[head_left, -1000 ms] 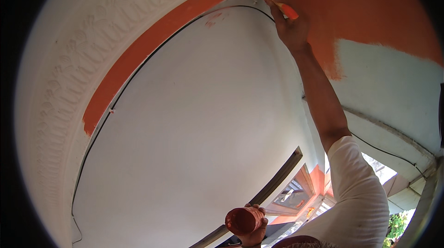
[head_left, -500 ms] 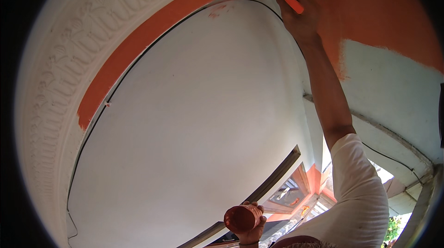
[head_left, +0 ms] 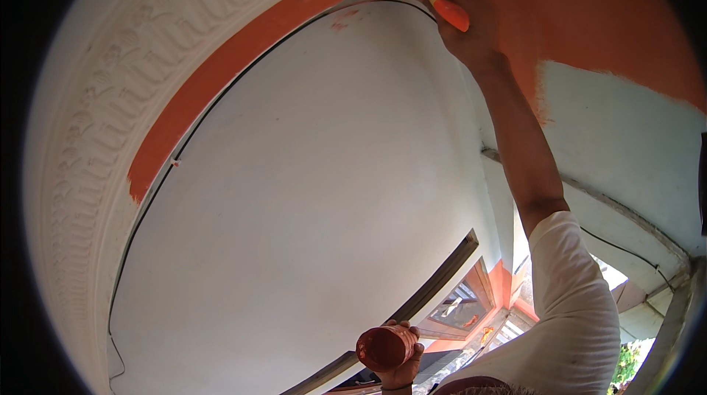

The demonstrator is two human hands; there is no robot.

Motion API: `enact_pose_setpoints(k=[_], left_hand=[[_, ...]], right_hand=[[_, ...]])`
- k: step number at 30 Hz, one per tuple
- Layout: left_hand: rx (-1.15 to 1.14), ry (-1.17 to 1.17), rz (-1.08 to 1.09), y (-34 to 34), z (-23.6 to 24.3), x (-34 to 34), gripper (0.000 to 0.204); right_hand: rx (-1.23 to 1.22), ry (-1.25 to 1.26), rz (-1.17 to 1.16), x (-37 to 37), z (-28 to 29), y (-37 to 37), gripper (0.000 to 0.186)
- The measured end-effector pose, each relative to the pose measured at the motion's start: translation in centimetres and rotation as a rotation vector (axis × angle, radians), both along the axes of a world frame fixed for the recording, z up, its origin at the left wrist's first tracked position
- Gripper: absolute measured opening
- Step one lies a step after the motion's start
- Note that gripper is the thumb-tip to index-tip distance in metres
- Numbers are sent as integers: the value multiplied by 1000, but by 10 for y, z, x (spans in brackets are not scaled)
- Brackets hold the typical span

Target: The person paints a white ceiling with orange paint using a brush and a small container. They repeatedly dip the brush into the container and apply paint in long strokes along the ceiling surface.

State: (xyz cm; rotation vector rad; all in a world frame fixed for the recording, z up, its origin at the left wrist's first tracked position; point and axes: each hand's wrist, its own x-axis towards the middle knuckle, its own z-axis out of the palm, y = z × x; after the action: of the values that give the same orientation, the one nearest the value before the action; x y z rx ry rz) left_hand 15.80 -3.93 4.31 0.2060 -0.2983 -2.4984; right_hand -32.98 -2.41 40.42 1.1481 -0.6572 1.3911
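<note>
My right hand (head_left: 471,26) is raised overhead and shut on a paintbrush with an orange handle (head_left: 449,13). Its tip sits at the top end of an orange painted band (head_left: 221,78) that runs along the wall under a white moulded cornice (head_left: 96,122). The bristles are hidden by my fingers. Low in the view, my left hand (head_left: 401,365) grips a small round container (head_left: 383,347) coated in orange paint. A white sleeve (head_left: 574,306) covers my right upper arm.
A thin black cable (head_left: 184,148) follows the lower edge of the orange band across the white wall (head_left: 309,196). The surface to the right is partly orange (head_left: 589,19), partly pale (head_left: 626,152). A window frame with orange trim (head_left: 464,299) lies below.
My right hand and the brush have moved up and left along the band toward the corner. The left hand with the container has stayed in place.
</note>
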Motion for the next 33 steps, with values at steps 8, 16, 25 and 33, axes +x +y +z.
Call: enact_pose_setpoints(k=[8,16,25,33], left_hand=[[-56,-62,-3,-7,-14,6,64],[-32,-31,-14,-9,-11,4,63],[-25,-36,-5,-13,-13,7,63],[-36,22,-16,-16,-13,10,68]], right_hand=[[26,-12,-121,-5,8,-2,31],[-87,196,-169,-23,22,3,15],[27,215,35,-3,16,8,24],[134,165,537,-60,11,5,27]])
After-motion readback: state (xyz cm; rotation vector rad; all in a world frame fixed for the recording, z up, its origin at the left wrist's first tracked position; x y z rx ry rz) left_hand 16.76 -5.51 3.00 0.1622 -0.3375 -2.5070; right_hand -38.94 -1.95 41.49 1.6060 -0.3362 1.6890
